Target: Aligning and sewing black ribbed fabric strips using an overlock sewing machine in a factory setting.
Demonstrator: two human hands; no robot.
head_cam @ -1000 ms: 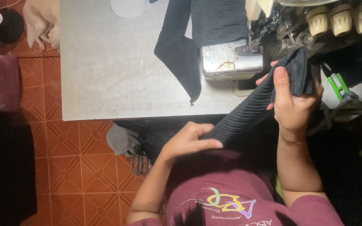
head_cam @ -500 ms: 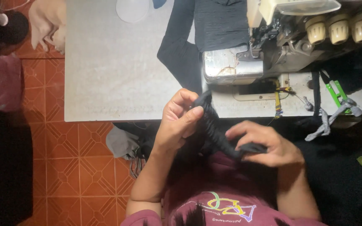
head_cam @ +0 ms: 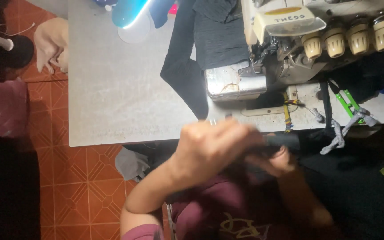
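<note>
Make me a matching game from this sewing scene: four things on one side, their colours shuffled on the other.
Things:
1. fabric strip on the table
2. thread knobs on the sewing machine
3. floor tiles
4. small snips by the machine

Colours:
A. green
B. orange
C. black
D. cream

Pairs: 1-C, 2-D, 3-B, 4-A

My left hand is smeared by motion, so I can't separate its fingers or see how they close. It covers most of the dark fabric I hold; only a short end shows beyond it. My right hand sits half behind the left, blurred too. The sewing machine is cut off by the top edge, and the surface runs out of frame above
</note>
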